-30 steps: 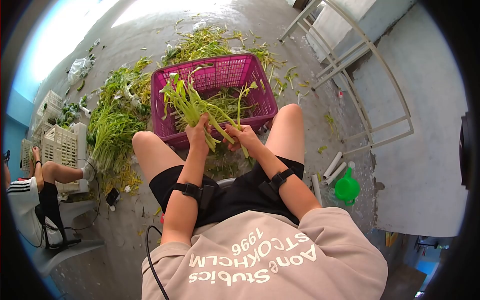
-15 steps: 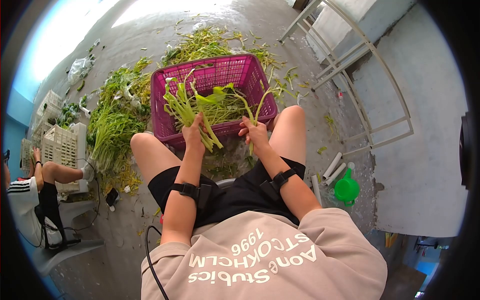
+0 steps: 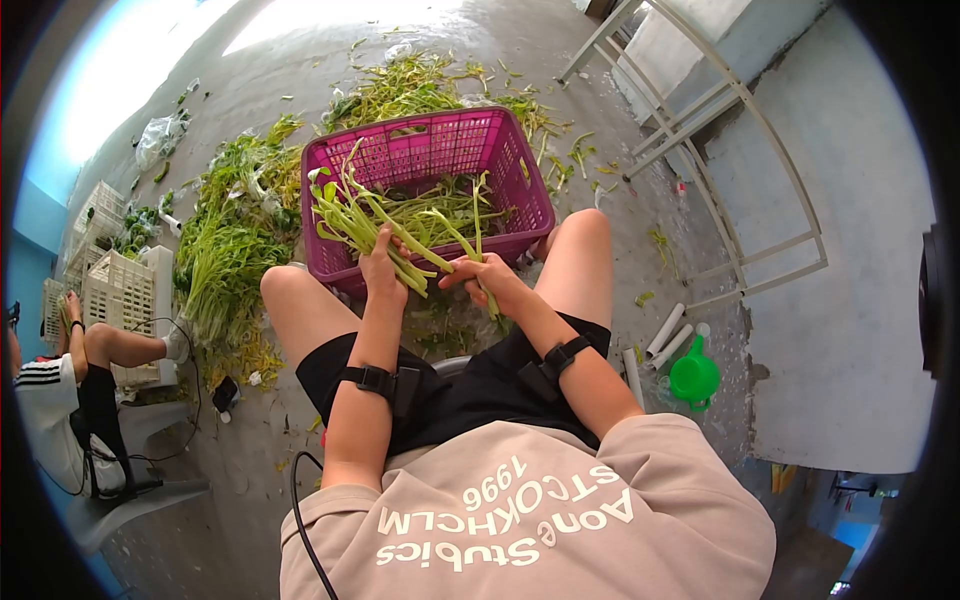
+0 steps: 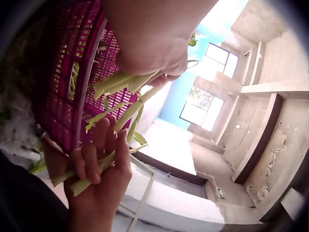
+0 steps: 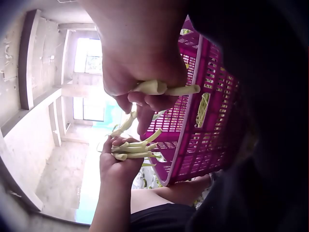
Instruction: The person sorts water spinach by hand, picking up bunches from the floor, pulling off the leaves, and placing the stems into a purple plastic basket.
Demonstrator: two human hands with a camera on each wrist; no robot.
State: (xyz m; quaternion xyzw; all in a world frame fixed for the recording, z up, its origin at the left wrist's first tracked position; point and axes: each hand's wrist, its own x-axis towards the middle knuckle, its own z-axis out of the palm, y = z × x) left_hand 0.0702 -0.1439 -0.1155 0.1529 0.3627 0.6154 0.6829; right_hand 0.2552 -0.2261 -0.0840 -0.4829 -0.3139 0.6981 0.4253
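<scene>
My left hand grips a bunch of green leafy stalks over the near left part of the magenta crate. Just right of it my right hand has its fingers curled round a few stalks, whose tops stand over the crate. One long stalk slants from the bunch to the right fingertips. Cut stalk ends stick out of the left hand in the right wrist view. The left wrist view shows the right hand with stalks across its palm. Loose greens lie inside the crate.
Heaps of greens lie left of the crate and behind it. At far left a person sits beside cream crates. On the right are a metal frame, white tubes and a green plastic container.
The right hand has moved left, back towards the left hand, and now touches a stalk of the bunch. The bunch in the left hand leans further left.
</scene>
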